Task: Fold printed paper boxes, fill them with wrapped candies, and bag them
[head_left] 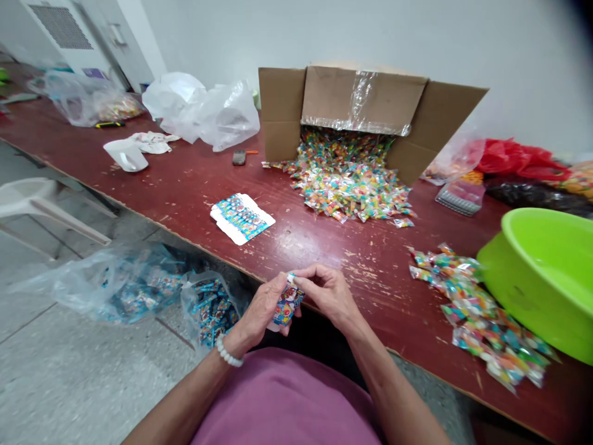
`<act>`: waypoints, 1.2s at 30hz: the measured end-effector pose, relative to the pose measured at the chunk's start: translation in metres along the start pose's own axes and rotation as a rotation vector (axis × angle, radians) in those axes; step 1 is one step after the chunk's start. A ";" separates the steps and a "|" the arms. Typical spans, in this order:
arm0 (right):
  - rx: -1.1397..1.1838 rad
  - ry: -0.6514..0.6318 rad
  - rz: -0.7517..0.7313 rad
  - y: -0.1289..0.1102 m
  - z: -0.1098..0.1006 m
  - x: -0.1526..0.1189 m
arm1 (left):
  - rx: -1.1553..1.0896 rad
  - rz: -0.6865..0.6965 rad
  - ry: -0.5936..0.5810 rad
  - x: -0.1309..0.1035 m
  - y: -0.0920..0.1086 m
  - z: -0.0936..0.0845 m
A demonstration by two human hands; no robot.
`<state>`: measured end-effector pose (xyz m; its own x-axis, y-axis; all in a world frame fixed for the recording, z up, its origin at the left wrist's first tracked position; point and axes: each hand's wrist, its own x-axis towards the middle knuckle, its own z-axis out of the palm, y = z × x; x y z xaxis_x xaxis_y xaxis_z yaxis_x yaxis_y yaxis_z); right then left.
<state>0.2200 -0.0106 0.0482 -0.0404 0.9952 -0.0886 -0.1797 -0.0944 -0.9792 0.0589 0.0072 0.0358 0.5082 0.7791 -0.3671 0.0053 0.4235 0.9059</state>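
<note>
Between my hands, just off the table's front edge, is a small blue printed candy box (287, 304). My left hand (265, 307) is closed round it and wears a pale bead bracelet (228, 352). At the box's white top end, the fingers of my right hand (328, 290) are pinched on the flap. Several similar flat cartons (241, 219) lie in an overlapping stack on the table. Farther back, wrapped candies (354, 185) spill from an open cardboard box (364, 99). A smaller heap of wrapped candies (477, 309) lies to the right.
A green basin (523, 272) stands at the right on the red table (185, 185). Plastic bags (204, 114), a white jug (126, 154) and a small brush-like tool (239, 158) lie farther back. Bags of blue packets (213, 309) are below the edge, near a white stool (41, 207).
</note>
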 end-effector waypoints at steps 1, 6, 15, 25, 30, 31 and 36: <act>-0.027 -0.030 -0.048 0.001 0.001 -0.003 | -0.016 -0.007 0.001 0.000 0.000 0.000; -0.250 -0.062 -0.202 0.007 -0.002 -0.010 | -0.116 -0.045 0.025 0.002 0.002 0.004; -0.760 0.604 -0.064 0.000 -0.109 0.116 | -0.174 0.029 0.066 0.011 0.022 -0.017; -0.776 0.692 0.101 0.019 -0.147 0.143 | -0.060 0.081 0.233 0.017 0.022 -0.053; -0.517 0.637 0.079 0.024 -0.149 0.111 | -0.107 0.086 0.298 0.022 0.027 -0.054; -0.442 0.619 0.064 0.024 -0.146 0.102 | -0.135 0.077 0.291 0.022 0.027 -0.052; -0.142 0.480 0.032 0.014 -0.114 0.049 | -0.232 -0.005 0.222 0.019 0.025 -0.043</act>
<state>0.3276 0.0398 0.0088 0.4188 0.8939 -0.1598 -0.0483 -0.1538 -0.9869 0.0315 0.0524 0.0420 0.3085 0.8475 -0.4318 -0.2018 0.5020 0.8410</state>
